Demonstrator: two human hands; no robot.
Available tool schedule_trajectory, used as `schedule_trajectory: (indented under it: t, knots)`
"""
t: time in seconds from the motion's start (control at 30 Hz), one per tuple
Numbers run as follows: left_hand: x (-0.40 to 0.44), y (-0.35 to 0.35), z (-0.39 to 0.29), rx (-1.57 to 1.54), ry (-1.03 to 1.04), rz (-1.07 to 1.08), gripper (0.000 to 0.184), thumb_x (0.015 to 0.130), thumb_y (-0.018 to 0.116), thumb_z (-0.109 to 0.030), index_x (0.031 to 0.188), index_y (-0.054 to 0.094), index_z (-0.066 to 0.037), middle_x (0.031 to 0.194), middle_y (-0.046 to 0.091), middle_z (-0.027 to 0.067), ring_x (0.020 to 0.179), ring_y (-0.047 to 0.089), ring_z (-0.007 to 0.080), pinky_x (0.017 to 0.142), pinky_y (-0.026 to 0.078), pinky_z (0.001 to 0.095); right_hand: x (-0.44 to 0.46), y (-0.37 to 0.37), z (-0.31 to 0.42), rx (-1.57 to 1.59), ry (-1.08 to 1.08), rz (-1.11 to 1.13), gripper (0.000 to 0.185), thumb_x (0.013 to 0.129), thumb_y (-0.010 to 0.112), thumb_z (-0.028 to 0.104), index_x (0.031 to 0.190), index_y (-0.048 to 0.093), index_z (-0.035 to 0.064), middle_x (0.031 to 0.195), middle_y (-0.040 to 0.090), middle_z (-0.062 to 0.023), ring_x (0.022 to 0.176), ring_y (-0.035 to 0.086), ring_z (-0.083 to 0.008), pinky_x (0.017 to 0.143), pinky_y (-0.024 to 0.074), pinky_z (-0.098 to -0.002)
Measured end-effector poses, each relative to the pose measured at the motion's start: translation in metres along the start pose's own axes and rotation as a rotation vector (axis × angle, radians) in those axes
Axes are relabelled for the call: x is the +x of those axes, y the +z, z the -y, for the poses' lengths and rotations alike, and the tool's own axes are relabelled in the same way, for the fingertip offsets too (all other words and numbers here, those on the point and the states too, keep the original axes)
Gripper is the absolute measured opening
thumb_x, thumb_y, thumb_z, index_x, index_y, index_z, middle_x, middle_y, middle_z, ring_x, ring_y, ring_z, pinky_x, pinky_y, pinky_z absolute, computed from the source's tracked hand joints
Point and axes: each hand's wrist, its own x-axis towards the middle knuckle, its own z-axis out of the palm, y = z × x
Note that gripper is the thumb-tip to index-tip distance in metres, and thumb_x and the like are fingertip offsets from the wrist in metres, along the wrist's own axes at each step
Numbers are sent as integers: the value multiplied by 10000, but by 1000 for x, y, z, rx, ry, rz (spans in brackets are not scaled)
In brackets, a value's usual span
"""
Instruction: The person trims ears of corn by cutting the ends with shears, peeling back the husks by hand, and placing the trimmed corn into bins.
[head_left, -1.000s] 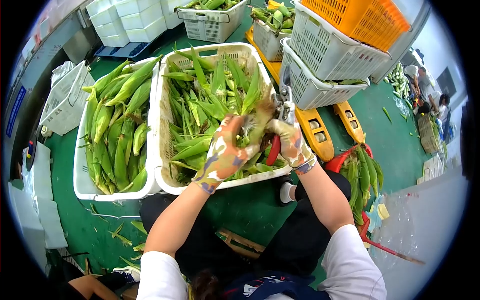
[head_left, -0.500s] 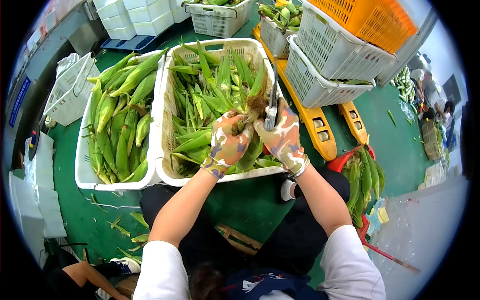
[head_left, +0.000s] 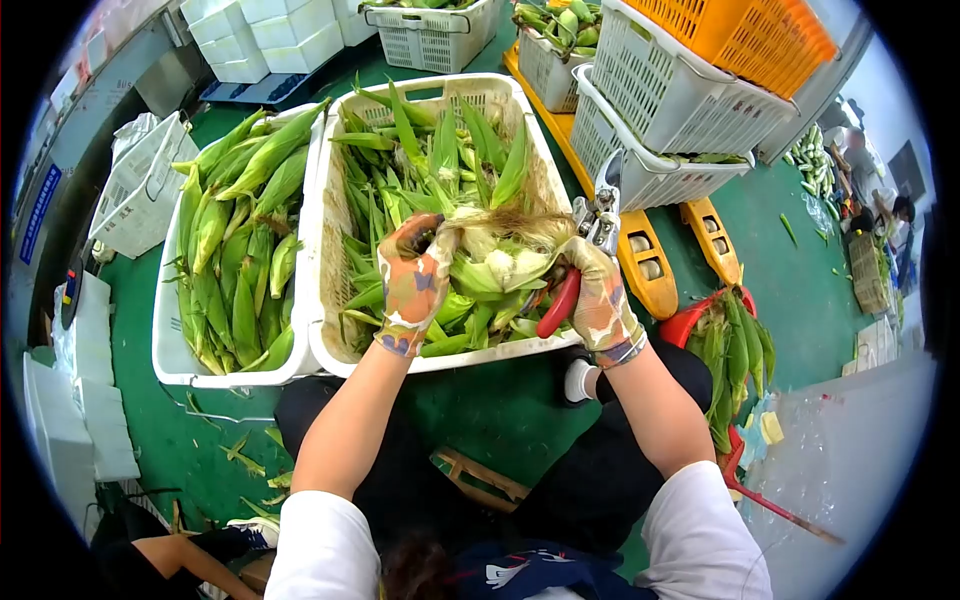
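Both my hands wear camouflage-patterned gloves and are over the white crate of husks. My left hand (head_left: 413, 290) is closed on the tip of a corn husk, its fingertips dark. Between the hands, a pulled-apart corn husk (head_left: 500, 268) shows its pale inside, with brown corn silk (head_left: 515, 222) stretched across the top. My right hand (head_left: 603, 300) is wrapped around pruning shears (head_left: 599, 215), metal head pointing up and red handle below the palm. Its thumb side also touches the husk and silk. Whether a cob sits inside the husk is hidden.
The husk crate (head_left: 318, 300) stands beside a white crate (head_left: 163, 330) of unhusked corn. Stacked crates (head_left: 690, 110) and a yellow pallet jack (head_left: 645, 265) are at right. Corn husks (head_left: 738, 345) hang over a red container. Another person's leg (head_left: 180, 555) shows lower left.
My hands have moved apart, spreading the husk and silk between them. The shears have tilted right, and their red handle now shows.
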Motion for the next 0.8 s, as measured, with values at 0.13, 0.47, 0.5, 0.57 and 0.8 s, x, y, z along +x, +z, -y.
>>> schedule_trajectory:
  t: [0.13,0.47,0.5,0.57,0.8]
  knots:
    - [0,0,-15,-168,-210,99,365,780,676,-137,1049,519,53,1016,560,126,942,537,170,825,436,285,0,6,5,21,-1,-48,232,864,477,211,829,560,-3,782,557,-53,700,519,-119,657,441,-258]
    - [2,-9,-25,-469,-245,16,404,786,647,-122,1103,504,83,994,600,133,856,581,164,745,475,272,8,19,9,546,107,-57,313,861,447,275,959,528,-11,852,574,-98,771,567,-183,690,478,-299]
    - [-2,-10,-25,-544,-316,62,451,801,627,-150,1155,457,73,1025,587,138,885,574,170,769,471,280,9,19,8,551,115,-66,324,864,442,280,972,529,-14,863,579,-103,784,571,-188,694,479,-301]
    - [-5,-25,-37,-705,-464,289,557,829,578,-258,1245,364,45,1084,556,149,976,546,207,830,454,298,13,26,10,617,102,-88,352,872,431,282,1026,525,-20,914,593,-116,820,585,-200,707,488,-315]
    - [-33,2,-7,-37,95,328,636,788,617,-328,1236,349,37,1161,478,173,1132,439,258,932,377,382,16,36,7,546,36,-134,331,885,449,290,1064,522,20,966,593,-90,862,591,-194,758,497,-332]
